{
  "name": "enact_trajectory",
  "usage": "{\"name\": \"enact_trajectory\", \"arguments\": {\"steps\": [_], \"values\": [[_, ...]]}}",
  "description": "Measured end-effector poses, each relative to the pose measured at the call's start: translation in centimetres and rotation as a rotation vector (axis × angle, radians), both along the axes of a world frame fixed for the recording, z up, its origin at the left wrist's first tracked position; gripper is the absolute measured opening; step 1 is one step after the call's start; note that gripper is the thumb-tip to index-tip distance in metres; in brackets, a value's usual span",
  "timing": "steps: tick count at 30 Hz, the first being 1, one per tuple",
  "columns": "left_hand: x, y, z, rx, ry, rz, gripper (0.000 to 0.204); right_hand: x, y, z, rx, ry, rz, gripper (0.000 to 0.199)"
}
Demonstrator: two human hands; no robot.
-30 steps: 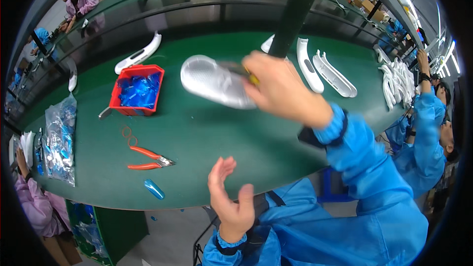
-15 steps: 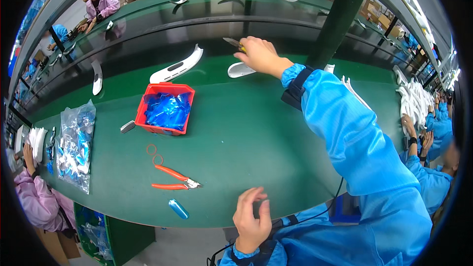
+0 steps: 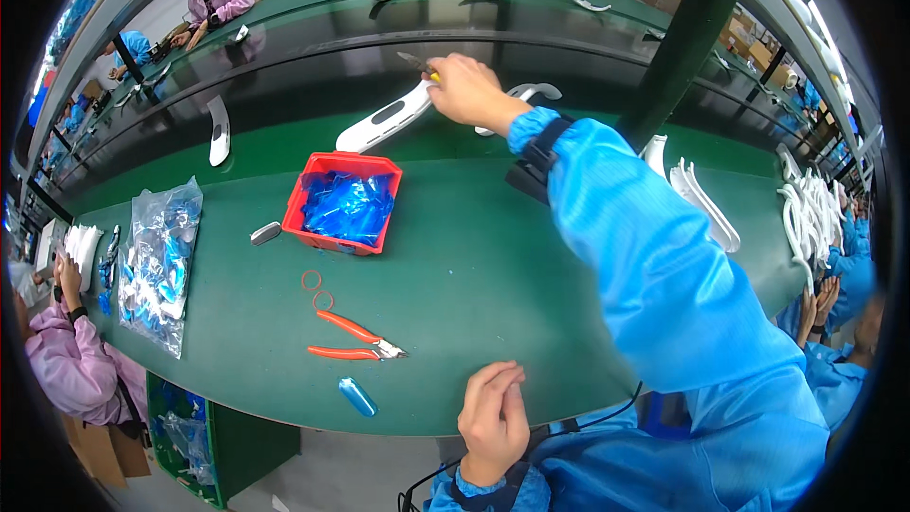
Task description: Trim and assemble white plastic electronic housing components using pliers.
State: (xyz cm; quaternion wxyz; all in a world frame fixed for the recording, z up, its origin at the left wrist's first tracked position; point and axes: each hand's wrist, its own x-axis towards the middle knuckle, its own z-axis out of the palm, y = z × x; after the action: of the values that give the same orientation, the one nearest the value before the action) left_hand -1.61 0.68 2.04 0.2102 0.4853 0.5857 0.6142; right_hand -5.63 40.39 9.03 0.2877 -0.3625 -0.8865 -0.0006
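Observation:
My right hand (image 3: 466,90) reaches over the far edge of the bench, closed on a small knife (image 3: 417,64) with a dark blade and a yellow handle. The blade points left. Below those fingers lies a curved white plastic part (image 3: 384,121) with dark slots; its upper end is covered by the hand, and whether the fingers grip it I cannot tell. Another white part (image 3: 537,92) shows partly behind my right wrist. My left hand (image 3: 495,417) hovers at the near edge, its fingers curled toward the thumb, with nothing visible in them.
A red bin (image 3: 393,185) holds blue film pieces. Orange-handled cutters (image 3: 355,341), red rings (image 3: 312,281), a blue oval piece (image 3: 357,397) and a plastic bag (image 3: 161,265) lie on the green bench. White parts (image 3: 701,201) stand at right. A green post (image 3: 678,57) rises behind; co-workers sit both sides.
My right hand has moved left with the knife, from one white part to the slotted one. The fingers of my left hand have drawn together. The whole view has shifted slightly.

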Motion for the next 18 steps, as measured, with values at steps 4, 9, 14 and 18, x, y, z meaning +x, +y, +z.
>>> {"name": "enact_trajectory", "arguments": {"steps": [4,9,14,18], "values": [[0.1,-0.2,0.0,-0.017,-0.076,-0.029,0.017,6.7,-5.7,3.5,0.242,0.023,0.091,0.023],[-0.3,-0.6,-0.5,-0.08,-0.414,-0.163,0.028,14.7,-15.9,4.1,0.541,0.01,0.375,0.025],[-0.8,-0.3,0.5,-0.166,-1.187,-0.588,0.088,21.7,-27.1,2.2,0.381,-0.025,0.671,0.029],[1.2,0.5,0.6,-0.171,-1.436,-0.509,0.087,24.9,-33.2,-0.5,0.124,-0.025,0.792,0.023]]}}
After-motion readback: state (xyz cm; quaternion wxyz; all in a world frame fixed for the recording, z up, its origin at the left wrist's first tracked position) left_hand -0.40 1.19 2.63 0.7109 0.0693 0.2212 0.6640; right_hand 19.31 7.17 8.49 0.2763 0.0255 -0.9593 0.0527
